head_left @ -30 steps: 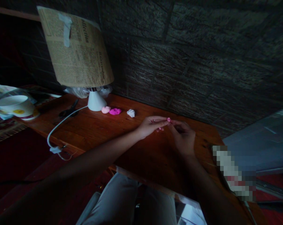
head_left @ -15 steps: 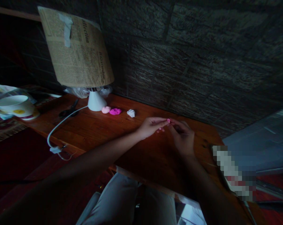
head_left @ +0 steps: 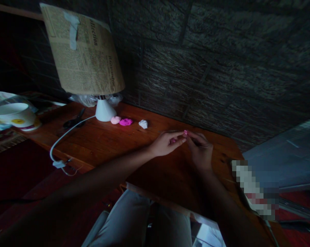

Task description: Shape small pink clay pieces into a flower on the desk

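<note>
Over the wooden table, my left hand [head_left: 166,144] and my right hand [head_left: 201,151] meet at their fingertips. Between them they pinch a small piece of pink modelling clay [head_left: 185,132]. A second pink bit [head_left: 172,140] shows against the curled fingers of my left hand. Farther back on the table, left of my hands, lie three lumps of clay: a light pink lump [head_left: 115,120], a bright magenta lump [head_left: 126,122] touching it, and a white lump [head_left: 143,124] a little apart.
A lamp [head_left: 105,110] with a newspaper-print shade stands at the back left of the table [head_left: 100,144], its white cable looping over the front edge. Black scissors [head_left: 74,120] and a paper cup [head_left: 16,116] are left of it. A blurred-out object [head_left: 253,190] lies at the right edge. A brick wall is behind.
The fingers of my left hand have shifted and its thumb has come off flat, showing the pink bit in the palm. Both hands still pinch the clay. The view has moved slightly.
</note>
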`<state>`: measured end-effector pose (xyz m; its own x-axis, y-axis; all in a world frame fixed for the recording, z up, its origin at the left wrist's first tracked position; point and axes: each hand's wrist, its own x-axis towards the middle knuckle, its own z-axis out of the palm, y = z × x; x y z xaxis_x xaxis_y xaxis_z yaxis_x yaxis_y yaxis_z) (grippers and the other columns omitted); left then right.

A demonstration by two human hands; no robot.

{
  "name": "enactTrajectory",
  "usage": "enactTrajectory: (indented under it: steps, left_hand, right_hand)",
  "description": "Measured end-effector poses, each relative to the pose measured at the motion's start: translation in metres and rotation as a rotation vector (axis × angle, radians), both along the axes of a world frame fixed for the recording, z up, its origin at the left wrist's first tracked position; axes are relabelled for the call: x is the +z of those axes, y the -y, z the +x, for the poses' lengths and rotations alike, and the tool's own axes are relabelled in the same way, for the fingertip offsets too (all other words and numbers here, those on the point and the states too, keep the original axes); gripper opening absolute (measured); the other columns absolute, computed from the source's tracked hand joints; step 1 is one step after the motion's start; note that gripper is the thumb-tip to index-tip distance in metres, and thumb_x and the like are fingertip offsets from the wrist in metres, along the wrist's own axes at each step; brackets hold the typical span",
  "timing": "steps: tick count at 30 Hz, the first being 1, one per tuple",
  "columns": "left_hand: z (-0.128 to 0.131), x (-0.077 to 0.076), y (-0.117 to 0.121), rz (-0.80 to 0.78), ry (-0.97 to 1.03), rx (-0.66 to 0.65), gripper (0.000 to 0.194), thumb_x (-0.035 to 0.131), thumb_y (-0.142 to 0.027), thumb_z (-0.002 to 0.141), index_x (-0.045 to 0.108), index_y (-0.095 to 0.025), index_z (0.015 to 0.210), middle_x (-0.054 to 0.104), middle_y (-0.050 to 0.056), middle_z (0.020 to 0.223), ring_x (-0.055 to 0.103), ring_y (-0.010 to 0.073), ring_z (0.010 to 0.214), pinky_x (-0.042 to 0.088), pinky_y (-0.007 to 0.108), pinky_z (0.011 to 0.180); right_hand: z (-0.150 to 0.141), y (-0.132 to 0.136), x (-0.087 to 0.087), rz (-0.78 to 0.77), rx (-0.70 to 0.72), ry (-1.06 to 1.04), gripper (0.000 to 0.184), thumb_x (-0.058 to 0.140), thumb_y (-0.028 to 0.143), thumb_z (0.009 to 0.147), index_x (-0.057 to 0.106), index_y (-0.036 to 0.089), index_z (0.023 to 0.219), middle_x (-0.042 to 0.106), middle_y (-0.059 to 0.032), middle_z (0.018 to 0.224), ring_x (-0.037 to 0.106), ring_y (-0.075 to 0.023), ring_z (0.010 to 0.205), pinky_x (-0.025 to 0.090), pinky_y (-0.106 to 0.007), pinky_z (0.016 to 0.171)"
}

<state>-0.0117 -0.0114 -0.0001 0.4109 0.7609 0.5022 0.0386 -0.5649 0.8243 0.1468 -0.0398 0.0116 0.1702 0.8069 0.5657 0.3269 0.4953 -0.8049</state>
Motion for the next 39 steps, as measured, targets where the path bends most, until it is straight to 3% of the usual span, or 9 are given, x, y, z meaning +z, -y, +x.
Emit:
enactTrajectory:
  steps: [6, 13, 20, 33, 39]
  left_hand:
    - [0.003, 0.003, -0.002, -0.096, 0.091, -0.025, 0.037, 0.063, -0.033, 0.090, 0.069, -0.016, 0.122, 0.075, 0.010, 0.101, 0.062, 0.0122, 0.073, 0.048, 0.023, 0.066]
    - [-0.001, 0.005, -0.014, -0.367, 0.335, -0.034, 0.038, 0.074, -0.047, 0.079, 0.073, -0.013, 0.097, 0.074, 0.007, 0.086, 0.063, 0.0106, 0.066, 0.048, 0.022, 0.061]
    - [-0.002, 0.010, -0.013, -0.471, 0.360, -0.066, 0.038, 0.077, -0.050, 0.075, 0.072, -0.012, 0.080, 0.071, 0.005, 0.074, 0.060, 0.0101, 0.062, 0.041, 0.022, 0.056]
    - [-0.002, 0.016, -0.010, -0.596, 0.300, -0.037, 0.015, 0.074, -0.027, 0.077, 0.074, -0.011, 0.078, 0.070, 0.004, 0.070, 0.060, 0.0095, 0.063, 0.040, 0.020, 0.057]
    - [-0.003, 0.020, -0.007, -0.653, 0.328, -0.032, 0.009, 0.071, -0.020, 0.079, 0.073, -0.011, 0.076, 0.070, 0.003, 0.067, 0.060, 0.0075, 0.061, 0.039, 0.018, 0.056]
  right_hand:
    - [0.003, -0.004, 0.000, -0.101, 0.042, -0.123, 0.022, 0.078, 0.040, 0.075, 0.079, 0.026, 0.092, 0.077, -0.0033, 0.095, 0.069, -0.0220, 0.090, 0.055, -0.041, 0.083]
    - [0.000, -0.002, 0.005, -0.182, 0.085, -0.144, 0.026, 0.081, 0.040, 0.073, 0.079, 0.025, 0.093, 0.079, -0.0042, 0.096, 0.071, -0.0220, 0.087, 0.058, -0.039, 0.079]
    - [0.000, -0.002, 0.000, -0.145, 0.114, -0.055, 0.023, 0.080, 0.040, 0.075, 0.078, 0.023, 0.092, 0.077, -0.0058, 0.098, 0.072, -0.0219, 0.088, 0.057, -0.041, 0.085]
    - [0.004, -0.004, -0.005, -0.076, 0.051, 0.121, 0.023, 0.074, 0.040, 0.081, 0.077, 0.022, 0.095, 0.074, -0.0067, 0.099, 0.069, -0.0215, 0.087, 0.055, -0.039, 0.083]
    - [0.005, -0.004, -0.007, -0.120, 0.056, 0.109, 0.024, 0.074, 0.041, 0.081, 0.076, 0.022, 0.096, 0.074, -0.0075, 0.103, 0.069, -0.0222, 0.088, 0.056, -0.039, 0.081]
